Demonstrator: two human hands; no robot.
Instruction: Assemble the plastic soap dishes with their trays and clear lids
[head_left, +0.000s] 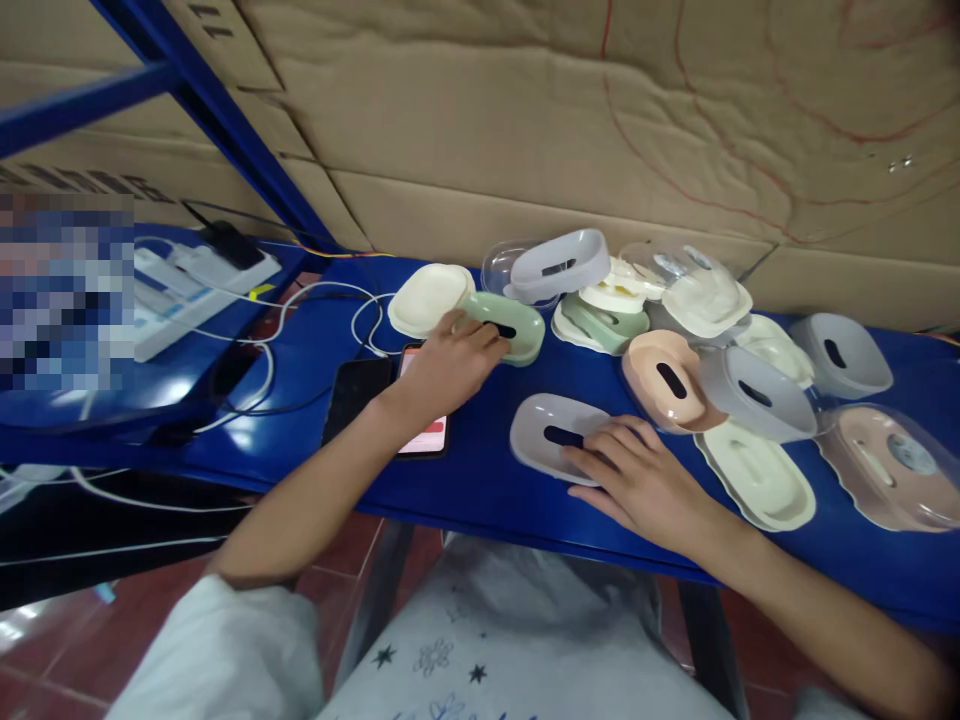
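Note:
On the blue tabletop, a light grey oval tray (pixel 536 425) with a dark slot lies near the front edge. My right hand (pixel 637 475) rests over its right end, fingers spread. Farther back, a green oval tray (pixel 529 335) with a similar slot lies beside a cream lid (pixel 427 300). My left hand (pixel 461 355) reaches over the left part of the green tray, its fingers curled on the rim. Below that hand a phone with a lit screen (pixel 431 440) is partly covered by the wrist, and a dark phone (pixel 356 395) lies to its left.
Piled at the right are several plastic parts: a peach tray (pixel 660 375), grey trays (pixel 840 355), a cream piece (pixel 757 475) and a pink one under a clear cover (pixel 885 465). White cables and a power strip (pixel 206 300) occupy the left; cardboard (pixel 487 120) stands behind.

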